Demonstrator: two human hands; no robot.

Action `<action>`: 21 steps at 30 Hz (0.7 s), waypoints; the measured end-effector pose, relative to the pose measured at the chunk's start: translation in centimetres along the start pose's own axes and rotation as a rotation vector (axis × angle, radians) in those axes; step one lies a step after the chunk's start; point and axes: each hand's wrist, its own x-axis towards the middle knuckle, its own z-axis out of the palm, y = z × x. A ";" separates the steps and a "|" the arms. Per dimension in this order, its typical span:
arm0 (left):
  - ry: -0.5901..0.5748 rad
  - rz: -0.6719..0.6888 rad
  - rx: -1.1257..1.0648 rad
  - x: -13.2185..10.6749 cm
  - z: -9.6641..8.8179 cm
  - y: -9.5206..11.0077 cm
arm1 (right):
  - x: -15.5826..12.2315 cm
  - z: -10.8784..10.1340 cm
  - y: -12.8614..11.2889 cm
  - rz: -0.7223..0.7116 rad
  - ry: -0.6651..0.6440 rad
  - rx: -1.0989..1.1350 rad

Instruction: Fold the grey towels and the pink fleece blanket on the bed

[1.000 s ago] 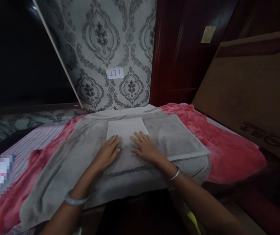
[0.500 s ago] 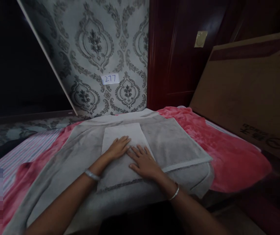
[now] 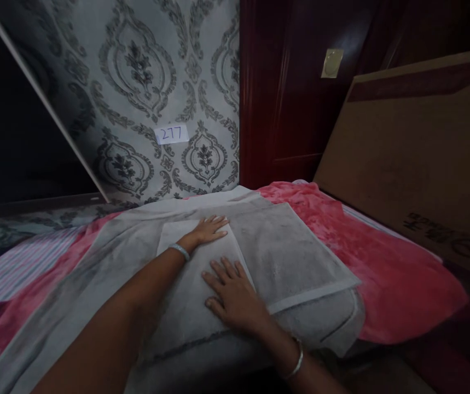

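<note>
A pale folded panel (image 3: 191, 282) of soft cloth lies flat near the middle of a larger grey cloth (image 3: 292, 254), its far edge lighter than the part nearest the person. The left hand (image 3: 207, 231) rests palm down at the panel's far right corner, its fingers stretched out to the right and slightly apart. The right hand (image 3: 232, 295) lies nearer the person, palm down over the panel's right side, with its fingers spread. A pale bangle (image 3: 180, 251) circles the left wrist and a silver bangle (image 3: 297, 358) the right. To the right of the panel, the grey cloth has a layer with a light border, which slants toward the near side. Beneath the grey cloth, a pink blanket (image 3: 411, 290) shows on both sides, and striped fabric (image 3: 25, 265) lies beyond it at the left. Behind stand a patterned wall (image 3: 140, 71) with a label (image 3: 172, 133) reading 277, a dark red door (image 3: 292, 104), a dark screen (image 3: 17, 126) at the left and a cardboard box (image 3: 402, 158) leaning at the right.
</note>
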 end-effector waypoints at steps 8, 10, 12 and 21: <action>0.082 -0.017 -0.022 1.3 0.5 -0.4 | -0.1 -0.2 0.1 -0.024 0.048 0.009; 0.075 -0.046 0.027 1.1 0.0 0.5 | -0.1 -0.3 0.0 -0.020 0.054 -0.001; 0.067 -0.098 0.088 0.6 -0.7 1.5 | -0.1 -0.4 -0.1 -0.017 0.050 -0.015; 0.094 -0.132 0.056 -6.3 -1.4 4.6 | -0.1 -0.3 0.1 -0.047 0.101 -0.072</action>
